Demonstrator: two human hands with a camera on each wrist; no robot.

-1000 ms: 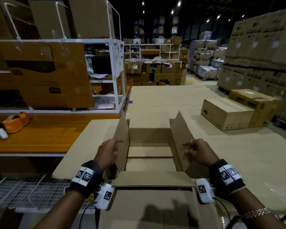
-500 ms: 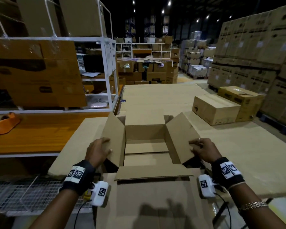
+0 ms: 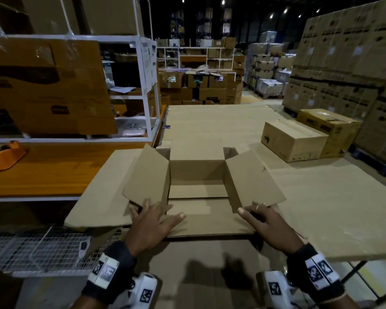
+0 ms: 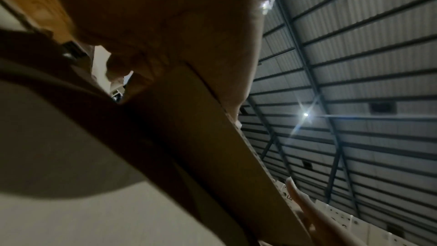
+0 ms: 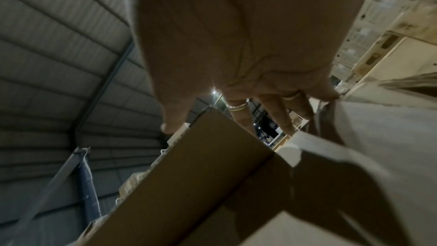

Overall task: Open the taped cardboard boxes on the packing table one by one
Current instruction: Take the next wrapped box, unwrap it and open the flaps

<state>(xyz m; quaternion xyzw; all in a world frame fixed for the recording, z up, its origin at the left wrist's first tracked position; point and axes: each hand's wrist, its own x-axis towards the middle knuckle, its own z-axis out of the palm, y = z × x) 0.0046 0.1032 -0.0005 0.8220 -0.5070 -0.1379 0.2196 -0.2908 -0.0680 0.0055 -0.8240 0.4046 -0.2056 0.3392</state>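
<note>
The left hand (image 3: 153,221) is lying spread, fingers straight, on the near flap of the open box (image 3: 197,175) at its left corner. The right hand (image 3: 264,221) is resting at the right flap (image 3: 253,179), fingers extended over its near edge. Over the last second both side flaps have been swinging from upright to splayed outward, so this box on the desk (image 3: 321,208) is looking fully opened. Two closed boxes (image 3: 294,141) are waiting farther right.

Warehouse: stacked cartons (image 3: 343,63) on pallets at right, white shelving (image 3: 143,85) w/ boxes, corrugated metal roof (image 4: 354,81), high ceiling lights.
</note>
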